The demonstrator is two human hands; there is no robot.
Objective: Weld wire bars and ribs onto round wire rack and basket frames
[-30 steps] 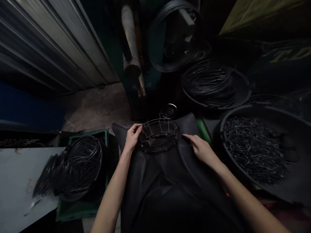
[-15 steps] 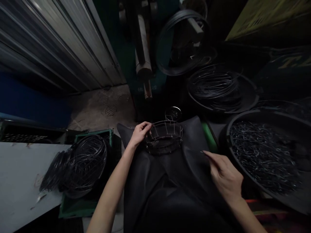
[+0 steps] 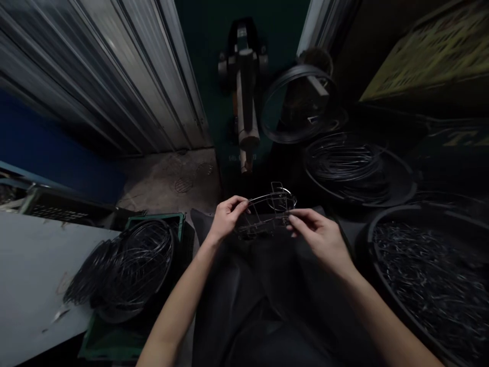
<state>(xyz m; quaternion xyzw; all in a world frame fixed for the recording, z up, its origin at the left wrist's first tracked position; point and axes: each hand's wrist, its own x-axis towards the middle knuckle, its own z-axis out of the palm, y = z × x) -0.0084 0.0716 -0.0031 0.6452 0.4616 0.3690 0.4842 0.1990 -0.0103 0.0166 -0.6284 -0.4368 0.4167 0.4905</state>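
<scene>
A small round wire basket frame (image 3: 269, 214) sits tilted over a black sheet (image 3: 267, 290) that covers my lap. My left hand (image 3: 225, 219) pinches its left rim. My right hand (image 3: 317, 234) is closed on its right side, fingertips pinched at the wire. Both forearms reach in from the bottom of the view. The frame is lifted slightly off the sheet.
A green crate (image 3: 126, 326) at the left holds black wire coils (image 3: 126, 265). A big dark tub (image 3: 385, 285) at the right holds short wire pieces (image 3: 431, 280). More wire coils (image 3: 347, 163) and a hoop (image 3: 301, 104) lie behind. A metal shutter (image 3: 114, 76) stands at the left, a machine post (image 3: 246, 107) ahead.
My right hand came back from the right and closed on the frame's right side. The frame has been raised and tilted. The camera view has tipped upward.
</scene>
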